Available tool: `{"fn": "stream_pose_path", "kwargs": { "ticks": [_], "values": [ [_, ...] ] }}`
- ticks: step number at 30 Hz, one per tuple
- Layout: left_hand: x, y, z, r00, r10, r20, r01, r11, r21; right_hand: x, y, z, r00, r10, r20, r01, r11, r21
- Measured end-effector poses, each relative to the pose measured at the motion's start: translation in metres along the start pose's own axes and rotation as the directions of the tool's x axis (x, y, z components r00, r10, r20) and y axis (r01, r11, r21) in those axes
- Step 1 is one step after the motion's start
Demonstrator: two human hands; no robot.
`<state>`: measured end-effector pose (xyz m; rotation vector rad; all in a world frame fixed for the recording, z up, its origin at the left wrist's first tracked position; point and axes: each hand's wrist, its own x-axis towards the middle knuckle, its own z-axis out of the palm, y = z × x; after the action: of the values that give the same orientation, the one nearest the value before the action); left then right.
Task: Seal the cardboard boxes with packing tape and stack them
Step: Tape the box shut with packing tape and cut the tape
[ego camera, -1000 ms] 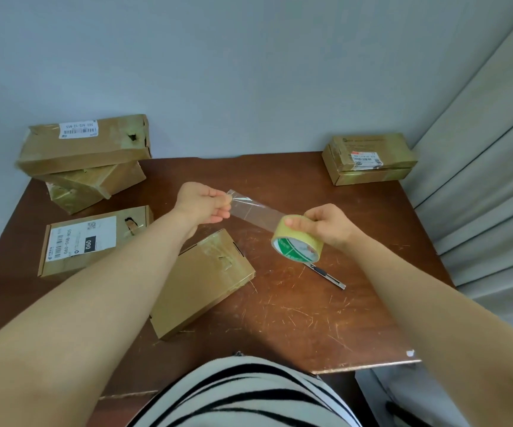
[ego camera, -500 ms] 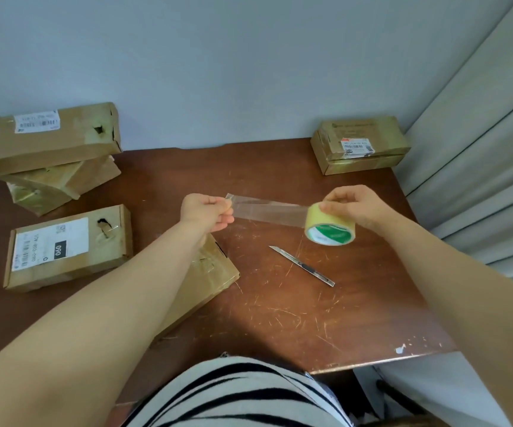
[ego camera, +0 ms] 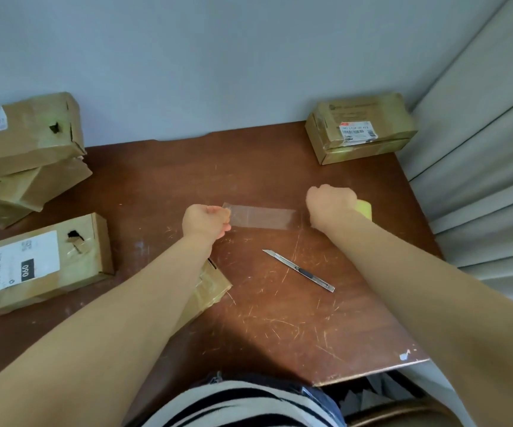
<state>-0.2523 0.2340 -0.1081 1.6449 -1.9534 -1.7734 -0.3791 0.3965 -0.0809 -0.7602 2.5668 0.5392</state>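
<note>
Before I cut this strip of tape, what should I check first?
1. The strip is flat, with no twist: ok.
2. The left hand pinches the free end: ok.
3. The right hand grips the roll: ok.
4. The knife lies close by on the table: ok.
5. One hand is free for the knife: not ok, both hold tape.
6. The box under the left forearm is ready for tape: cannot tell, mostly hidden.

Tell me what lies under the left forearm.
A flat box on the table; only one taped corner shows beside the left forearm. The rest is covered, so whether it is sealed cannot be told.
</note>
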Motion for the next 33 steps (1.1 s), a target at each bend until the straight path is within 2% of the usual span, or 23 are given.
{"fn": "stream_pose_path", "kwargs": {
  "ticks": [4, 6, 7, 9, 11, 13, 14, 16, 18, 20, 22, 24, 25, 28, 30, 33],
  "values": [
    [0.005, -0.004, 0.002, 0.999, -0.042, -0.003, 0.042, 0.999, 0.024, 0.003, -0.019, 0.008, 0.997, -0.064, -0.04, 0.06, 0.992, -0.107],
    [0.007, -0.004, 0.001, 0.999, -0.044, 0.0, 0.044, 0.997, 0.059, 0.002, -0.028, 0.009, 0.973, -0.173, -0.151, 0.134, 0.961, -0.243],
    [0.009, -0.004, 0.001, 0.999, -0.046, -0.002, 0.046, 0.997, 0.067, 0.0, -0.033, 0.011, 0.948, -0.234, -0.215, 0.179, 0.953, -0.245],
    [0.012, -0.005, -0.001, 0.999, -0.05, -0.005, 0.051, 0.997, 0.065, -0.014, -0.049, 0.02, 0.909, -0.325, -0.261, 0.31, 0.945, -0.101],
    [0.012, -0.006, -0.001, 0.999, -0.052, -0.01, 0.052, 0.997, 0.056, -0.034, -0.067, 0.035, 0.917, -0.336, -0.216, 0.375, 0.91, 0.175],
    [0.01, -0.006, 0.0, 0.999, -0.047, -0.013, 0.048, 0.998, 0.042, -0.045, -0.079, 0.049, 0.959, -0.274, -0.07, 0.279, 0.875, 0.395],
    [0.01, -0.006, 0.0, 0.999, -0.042, -0.012, 0.042, 0.999, 0.033, -0.045, -0.083, 0.058, 0.972, -0.237, -0.006, 0.215, 0.874, 0.436],
    [0.01, -0.007, -0.001, 0.999, -0.032, 0.003, 0.032, 0.999, 0.04, -0.039, -0.088, 0.072, 0.978, -0.191, 0.08, 0.14, 0.897, 0.419],
    [0.009, -0.009, -0.002, 1.0, -0.018, 0.017, 0.017, 0.998, 0.062, -0.033, -0.092, 0.079, 0.976, -0.188, 0.106, 0.134, 0.913, 0.385],
    [0.008, -0.011, -0.003, 1.0, 0.002, 0.021, -0.003, 0.997, 0.079, -0.034, -0.091, 0.076, 0.974, -0.215, 0.077, 0.159, 0.88, 0.447],
    [0.008, -0.011, -0.003, 0.999, 0.024, 0.026, -0.027, 0.994, 0.103, -0.043, -0.081, 0.074, 0.978, -0.205, -0.045, 0.197, 0.818, 0.54],
    [0.009, -0.009, -0.002, 0.999, 0.038, 0.031, -0.041, 0.992, 0.118, -0.057, -0.066, 0.082, 0.98, -0.101, -0.174, 0.183, 0.806, 0.563],
    [0.009, -0.009, -0.002, 0.999, 0.041, 0.028, -0.044, 0.991, 0.124, -0.065, -0.059, 0.089, 0.981, -0.035, -0.189, 0.135, 0.827, 0.546],
    [0.008, -0.008, 0.0, 0.999, 0.04, 0.008, -0.041, 0.992, 0.118, -0.086, -0.047, 0.105, 0.99, 0.067, -0.124, -0.002, 0.887, 0.462],
    [0.007, -0.009, 0.0, 0.999, 0.038, -0.004, -0.038, 0.993, 0.112, -0.087, -0.046, 0.108, 0.994, 0.038, -0.101, 0.007, 0.91, 0.414],
    [0.006, -0.008, 0.0, 0.999, 0.045, -0.009, -0.044, 0.992, 0.119, -0.084, -0.041, 0.104, 0.997, 0.03, -0.067, 0.007, 0.871, 0.491]
  ]
}}
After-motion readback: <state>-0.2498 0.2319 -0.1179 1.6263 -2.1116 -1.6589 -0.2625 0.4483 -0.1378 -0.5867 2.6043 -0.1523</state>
